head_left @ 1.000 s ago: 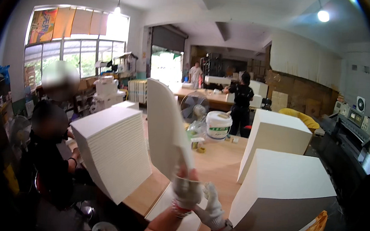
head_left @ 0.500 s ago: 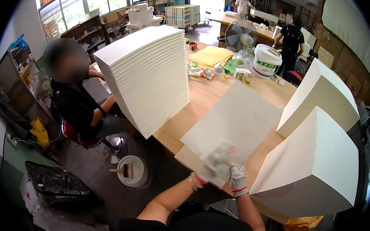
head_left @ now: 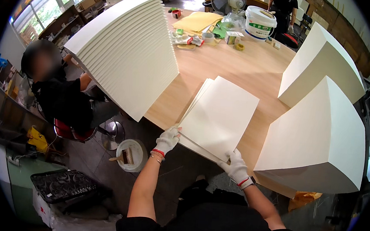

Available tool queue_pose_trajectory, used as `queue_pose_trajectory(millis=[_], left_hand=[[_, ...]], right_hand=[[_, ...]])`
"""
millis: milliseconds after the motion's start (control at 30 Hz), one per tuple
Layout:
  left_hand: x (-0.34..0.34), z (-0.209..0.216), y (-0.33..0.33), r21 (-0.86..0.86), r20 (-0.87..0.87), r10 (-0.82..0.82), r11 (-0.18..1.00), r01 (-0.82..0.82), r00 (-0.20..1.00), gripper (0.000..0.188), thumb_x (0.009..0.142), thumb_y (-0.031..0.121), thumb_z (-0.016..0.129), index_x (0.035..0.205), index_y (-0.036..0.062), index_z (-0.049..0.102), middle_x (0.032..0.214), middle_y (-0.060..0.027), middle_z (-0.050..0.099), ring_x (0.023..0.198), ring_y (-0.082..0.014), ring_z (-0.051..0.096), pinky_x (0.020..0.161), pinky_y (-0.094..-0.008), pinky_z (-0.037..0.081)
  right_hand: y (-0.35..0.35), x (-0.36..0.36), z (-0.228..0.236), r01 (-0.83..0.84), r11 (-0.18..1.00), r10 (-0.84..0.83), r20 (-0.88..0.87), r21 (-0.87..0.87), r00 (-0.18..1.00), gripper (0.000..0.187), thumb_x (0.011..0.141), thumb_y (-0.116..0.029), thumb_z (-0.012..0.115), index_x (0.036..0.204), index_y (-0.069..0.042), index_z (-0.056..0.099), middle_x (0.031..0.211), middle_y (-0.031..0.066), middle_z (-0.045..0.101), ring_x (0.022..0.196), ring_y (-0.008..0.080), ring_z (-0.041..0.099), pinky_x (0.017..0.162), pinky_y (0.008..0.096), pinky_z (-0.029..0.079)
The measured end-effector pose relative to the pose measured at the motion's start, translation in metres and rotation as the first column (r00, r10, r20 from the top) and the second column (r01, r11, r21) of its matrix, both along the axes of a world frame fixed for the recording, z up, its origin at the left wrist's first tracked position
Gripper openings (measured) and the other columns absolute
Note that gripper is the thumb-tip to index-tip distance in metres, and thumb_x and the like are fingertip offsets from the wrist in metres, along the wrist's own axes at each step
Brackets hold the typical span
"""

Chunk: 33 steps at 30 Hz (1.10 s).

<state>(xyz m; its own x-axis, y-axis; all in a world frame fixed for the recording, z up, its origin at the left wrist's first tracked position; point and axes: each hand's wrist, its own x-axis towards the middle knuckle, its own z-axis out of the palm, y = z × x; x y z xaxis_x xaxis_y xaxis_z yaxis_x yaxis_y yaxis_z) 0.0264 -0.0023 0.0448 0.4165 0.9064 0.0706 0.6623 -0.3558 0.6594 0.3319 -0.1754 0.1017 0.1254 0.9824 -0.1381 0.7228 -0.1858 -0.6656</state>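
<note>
Over on the left, a co-worker [head_left: 66, 94] in black sits on a red chair. On the floor nearer me is a white pail [head_left: 142, 165] with a wide brush [head_left: 126, 156] resting on it. Then comes a tall stack of white sheets [head_left: 131, 60] on the wooden table [head_left: 248, 66], its layers showing as ridges along one side.

The left hand [head_left: 167, 139], in a knitted white glove, is at the near-left corner of a small pile. The top sheet [head_left: 226, 114] of that pile, white and looking like paperboard, lies flat near the table's front edge, and the sheets beneath [head_left: 201, 91] peek out along its left side. Farther back are yellow papers [head_left: 198, 22], a small roll of tape [head_left: 239, 47] and a lidded bucket [head_left: 260, 24].

The right hand [head_left: 235, 167], gloved too, is at the near-right corner, its fingers touching the edge. The hands are well apart; whether either is pinching the sheets or just resting against them, I can't tell.

A second ago a sheet was up in the air with the hands close together. Now paper is flat and the hands have spread to two corners, so I'd judge the lifting is over and the edges, still uneven, have the attention.

Farthest right stand two big white stacks [head_left: 317, 129], one behind the other.
</note>
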Motion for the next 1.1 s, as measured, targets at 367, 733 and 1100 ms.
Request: queue_pose_trajectory(millis=[367, 733, 1100], left_hand=[[-0.039, -0.019, -0.001, 0.035, 0.202, -0.043, 0.999, 0.037, 0.978, 0.035, 0.073, -0.005, 0.072, 0.108, 0.0027, 0.071, 0.117, -0.0162, 0.066, 0.106, -0.0264, 0.064, 0.082, -0.0333, 0.058], [-0.038, -0.003, -0.002, 0.309, -0.015, -0.049, 0.95, 0.051, 0.999, 0.02, 0.07, 0.009, 0.08, 0.088, 0.0038, 0.073, 0.097, -0.0112, 0.072, 0.091, -0.0276, 0.068, 0.077, -0.0372, 0.056], [-0.04, -0.013, 0.001, 0.295, -0.025, -0.059, 0.953, 0.064, 0.998, 0.016, 0.078, 0.014, 0.076, 0.091, 0.0043, 0.072, 0.089, -0.0128, 0.07, 0.085, -0.0294, 0.067, 0.072, -0.0389, 0.054]], right_hand=[[-0.002, -0.017, -0.006, -0.126, 0.98, 0.077, 0.294, 0.154, 0.953, 0.045, 0.07, -0.029, 0.082, 0.106, -0.012, 0.06, 0.111, 0.0165, 0.052, 0.099, 0.0376, 0.056, 0.081, 0.0475, 0.05], [-0.002, -0.014, -0.011, -0.138, 0.965, 0.089, 0.218, 0.221, 0.972, 0.041, 0.071, -0.022, 0.081, 0.103, -0.007, 0.062, 0.107, 0.0162, 0.055, 0.098, 0.0386, 0.057, 0.082, 0.0471, 0.049], [-0.005, -0.014, -0.013, -0.145, 0.958, 0.093, 0.212, 0.248, 0.973, 0.037, 0.073, -0.027, 0.078, 0.1, -0.01, 0.06, 0.108, 0.0168, 0.052, 0.097, 0.0381, 0.058, 0.078, 0.0472, 0.051]])
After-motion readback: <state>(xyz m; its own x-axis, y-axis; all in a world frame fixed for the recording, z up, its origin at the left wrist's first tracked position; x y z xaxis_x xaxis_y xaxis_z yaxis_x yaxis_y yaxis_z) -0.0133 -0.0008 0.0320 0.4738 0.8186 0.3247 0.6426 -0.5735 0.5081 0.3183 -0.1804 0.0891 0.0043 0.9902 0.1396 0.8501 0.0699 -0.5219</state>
